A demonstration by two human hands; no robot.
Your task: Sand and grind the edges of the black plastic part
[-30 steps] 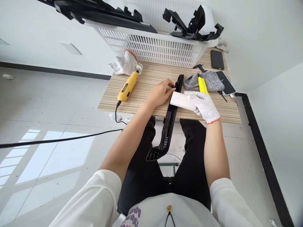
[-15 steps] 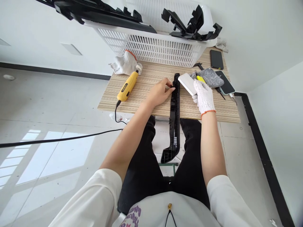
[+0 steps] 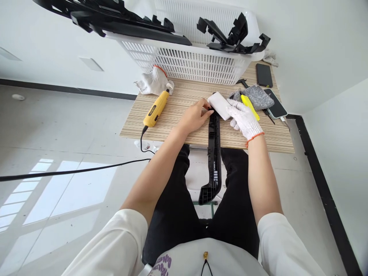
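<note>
A long black plastic trim part (image 3: 214, 153) lies across the front edge of the wooden table (image 3: 178, 103) and hangs down over my lap. My bare left hand (image 3: 195, 114) pinches its upper end on the table top. My right hand (image 3: 243, 119), in a white knit glove, holds a white rectangular block (image 3: 219, 105) against the top end of the trim part, right beside my left fingertips.
A yellow corded rotary tool (image 3: 156, 108) and a spare white glove (image 3: 153, 80) lie at the left. A white basket (image 3: 189, 57) with black plastic parts stands at the back. A grey cloth (image 3: 255, 96), a yellow knife (image 3: 249, 106) and two phones (image 3: 263, 74) lie at the right.
My right hand swung the white block up off the middle of the trim part and then brought it left onto the part's top end. The trim part turned straighter towards me.
</note>
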